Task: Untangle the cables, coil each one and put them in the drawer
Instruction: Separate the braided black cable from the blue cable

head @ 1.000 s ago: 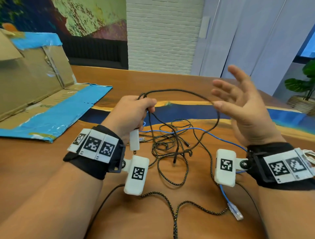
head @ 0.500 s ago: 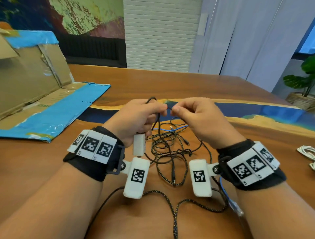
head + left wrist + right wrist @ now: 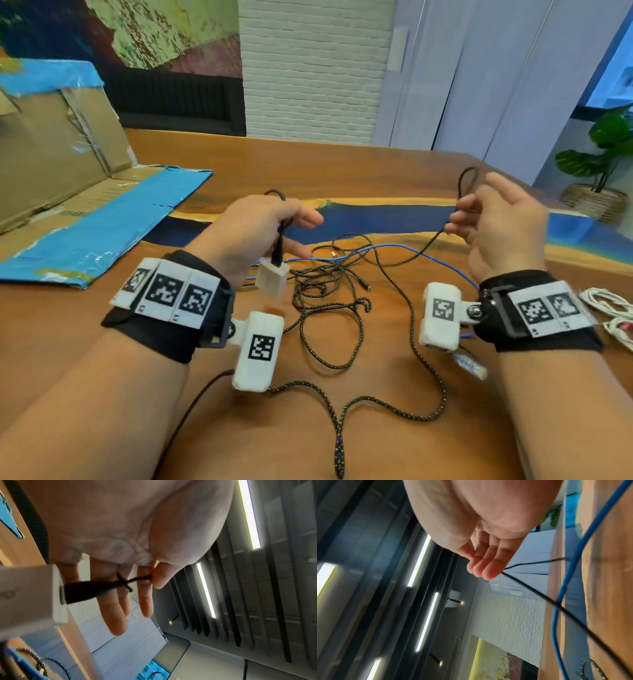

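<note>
A thin black cable (image 3: pixel 394 260) runs between both hands above a tangle on the wooden table (image 3: pixel 342 164). My left hand (image 3: pixel 263 222) pinches it near its plug end between thumb and forefinger (image 3: pixel 145 582); a white charger block (image 3: pixel 272 281) hangs below on the plug (image 3: pixel 80 592). My right hand (image 3: pixel 493 222) pinches the same cable further along, a small loop (image 3: pixel 467 181) standing above the fingers (image 3: pixel 481 566). On the table lie a black-and-yellow braided cable (image 3: pixel 346 342) in loose loops and a blue cable (image 3: pixel 404 248), crossed over each other.
An opened cardboard box with blue tape (image 3: pixel 68 192) lies flat at the left. White coiled cables (image 3: pixel 609 308) lie at the right edge. A potted plant (image 3: pixel 603 161) stands beyond the table's far right corner. No drawer is in view.
The hands, close together half a second ago, have drawn apart. The right hand moved right and up with the black cable, stretching it out from the left hand.
</note>
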